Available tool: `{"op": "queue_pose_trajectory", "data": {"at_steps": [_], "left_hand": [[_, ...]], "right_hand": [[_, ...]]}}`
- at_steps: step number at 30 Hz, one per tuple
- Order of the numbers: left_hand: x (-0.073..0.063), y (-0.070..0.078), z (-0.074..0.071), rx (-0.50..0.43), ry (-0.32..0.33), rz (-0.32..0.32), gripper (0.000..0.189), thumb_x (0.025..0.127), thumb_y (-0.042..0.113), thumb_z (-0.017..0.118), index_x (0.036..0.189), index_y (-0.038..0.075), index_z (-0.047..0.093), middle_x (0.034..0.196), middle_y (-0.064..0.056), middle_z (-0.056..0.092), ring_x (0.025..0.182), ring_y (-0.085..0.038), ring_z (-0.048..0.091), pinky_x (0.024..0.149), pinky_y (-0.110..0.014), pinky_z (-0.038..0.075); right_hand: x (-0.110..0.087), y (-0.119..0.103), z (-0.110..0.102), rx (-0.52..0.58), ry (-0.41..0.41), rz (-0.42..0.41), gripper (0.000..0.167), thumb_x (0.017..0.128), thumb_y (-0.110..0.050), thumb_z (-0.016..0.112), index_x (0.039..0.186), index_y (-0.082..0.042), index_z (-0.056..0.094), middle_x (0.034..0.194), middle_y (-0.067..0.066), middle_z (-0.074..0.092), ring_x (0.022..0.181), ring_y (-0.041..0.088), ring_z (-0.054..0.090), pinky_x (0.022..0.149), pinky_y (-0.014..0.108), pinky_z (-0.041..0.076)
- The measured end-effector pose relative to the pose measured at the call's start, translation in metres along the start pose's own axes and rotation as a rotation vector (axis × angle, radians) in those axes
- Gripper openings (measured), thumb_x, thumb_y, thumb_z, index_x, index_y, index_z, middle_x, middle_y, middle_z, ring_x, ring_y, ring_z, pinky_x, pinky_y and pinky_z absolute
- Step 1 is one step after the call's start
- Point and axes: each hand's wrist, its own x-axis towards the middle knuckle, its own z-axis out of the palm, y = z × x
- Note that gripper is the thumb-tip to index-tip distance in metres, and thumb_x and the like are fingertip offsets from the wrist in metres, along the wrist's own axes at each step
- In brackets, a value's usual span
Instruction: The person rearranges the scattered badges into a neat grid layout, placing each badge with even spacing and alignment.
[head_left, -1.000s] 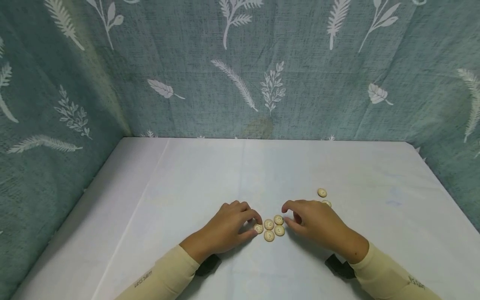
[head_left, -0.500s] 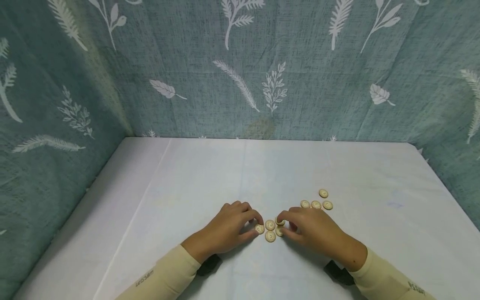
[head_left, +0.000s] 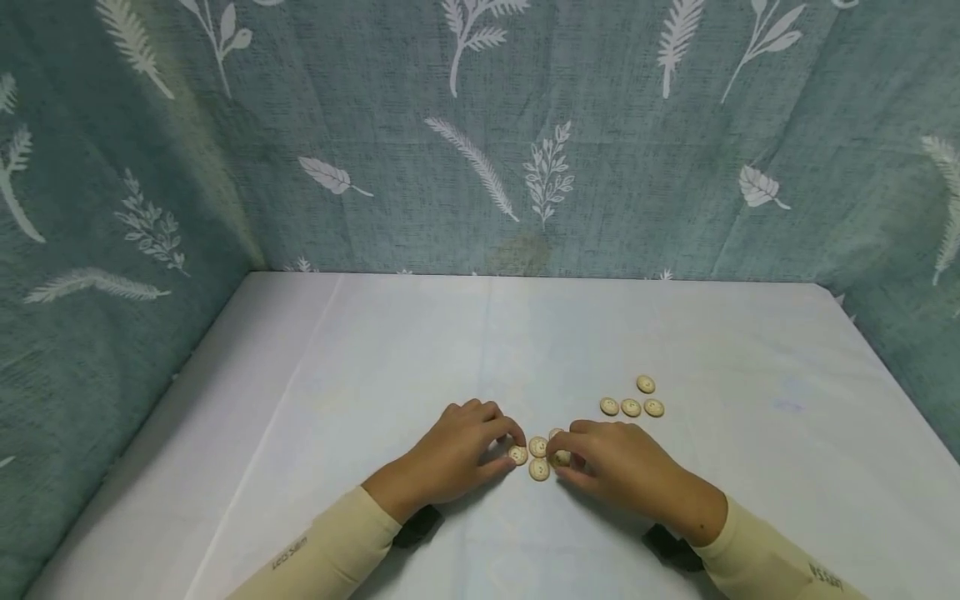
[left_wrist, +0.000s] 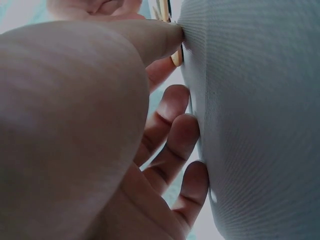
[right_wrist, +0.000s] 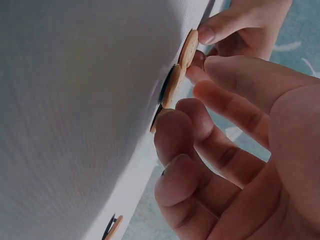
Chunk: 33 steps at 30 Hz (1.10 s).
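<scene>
In the head view, several round, pale wooden tokens with small dark marks lie close together at the front middle of the table. My left hand (head_left: 461,450) holds the leftmost token (head_left: 517,455) between thumb and index finger. A token edge (left_wrist: 177,57) shows beside that thumb in the left wrist view. From the right, my right hand (head_left: 626,467) has its thumb and index finger around the lower right token (head_left: 561,458). Its index finger partly covers the upper right token (head_left: 556,433). Two more tokens, an upper one (head_left: 538,447) and a lower one (head_left: 539,469), lie between the hands.
Behind my right hand, a row of three tokens (head_left: 631,407) lies flat, with a single token (head_left: 646,384) just beyond it. A white cloth covers the table (head_left: 405,342). Green leaf-patterned fabric (head_left: 375,142) hangs along the back and sides.
My right hand has moved left and slightly toward me, its fingers coming over the right-hand tokens; the back row of tokens is now uncovered. The left hand stays at its token.
</scene>
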Motion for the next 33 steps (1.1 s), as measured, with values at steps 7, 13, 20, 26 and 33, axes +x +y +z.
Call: {"op": "queue_pose_trajectory", "data": {"at_steps": [7, 13, 20, 26, 33], "left_hand": [[0.0004, -0.0003, 0.0012, 0.012, -0.003, 0.005, 0.02, 0.094, 0.039, 0.069, 0.113, 0.032, 0.069, 0.104, 0.012, 0.061, 0.095, -0.007, 0.053, 0.083, -0.034, 0.042], [0.0004, -0.0004, 0.0009, 0.02, -0.016, -0.012, 0.02, 0.094, 0.039, 0.069, 0.113, 0.032, 0.068, 0.106, 0.011, 0.062, 0.095, -0.008, 0.053, 0.083, -0.035, 0.042], [0.001, 0.0012, -0.0007, 0.019, -0.023, -0.02, 0.02, 0.095, 0.039, 0.068, 0.113, 0.032, 0.068, 0.105, 0.011, 0.062, 0.097, -0.009, 0.054, 0.083, -0.035, 0.042], [0.0009, 0.0004, -0.0009, 0.016, -0.019, -0.013, 0.02, 0.095, 0.039, 0.068, 0.114, 0.032, 0.068, 0.106, 0.011, 0.062, 0.096, -0.009, 0.054, 0.082, -0.034, 0.041], [0.0019, 0.0001, -0.0001, 0.019, -0.024, -0.018, 0.021, 0.094, 0.039, 0.069, 0.114, 0.032, 0.069, 0.106, 0.01, 0.062, 0.097, -0.009, 0.054, 0.085, -0.037, 0.043]], "right_hand": [[-0.0006, -0.0002, 0.0017, 0.014, -0.051, 0.023, 0.014, 0.086, -0.021, 0.078, 0.098, -0.024, 0.072, 0.077, -0.013, 0.058, 0.064, -0.005, 0.051, 0.058, 0.019, 0.043], [-0.0001, 0.0, 0.0031, 0.023, -0.099, 0.032, 0.015, 0.087, -0.023, 0.078, 0.101, -0.023, 0.073, 0.08, -0.013, 0.06, 0.065, -0.005, 0.05, 0.058, 0.02, 0.043], [-0.0003, 0.0, 0.0041, 0.025, -0.097, 0.032, 0.016, 0.086, -0.023, 0.078, 0.102, -0.023, 0.073, 0.081, -0.013, 0.06, 0.064, -0.006, 0.048, 0.058, 0.019, 0.042], [0.0005, 0.0004, 0.0046, 0.027, -0.095, 0.028, 0.016, 0.087, -0.021, 0.078, 0.102, -0.022, 0.074, 0.08, -0.012, 0.06, 0.064, -0.006, 0.047, 0.057, 0.018, 0.042], [0.0002, 0.0007, 0.0037, 0.024, -0.092, 0.02, 0.018, 0.086, -0.02, 0.078, 0.104, -0.021, 0.074, 0.08, -0.012, 0.06, 0.063, -0.006, 0.046, 0.057, 0.018, 0.041]]}}
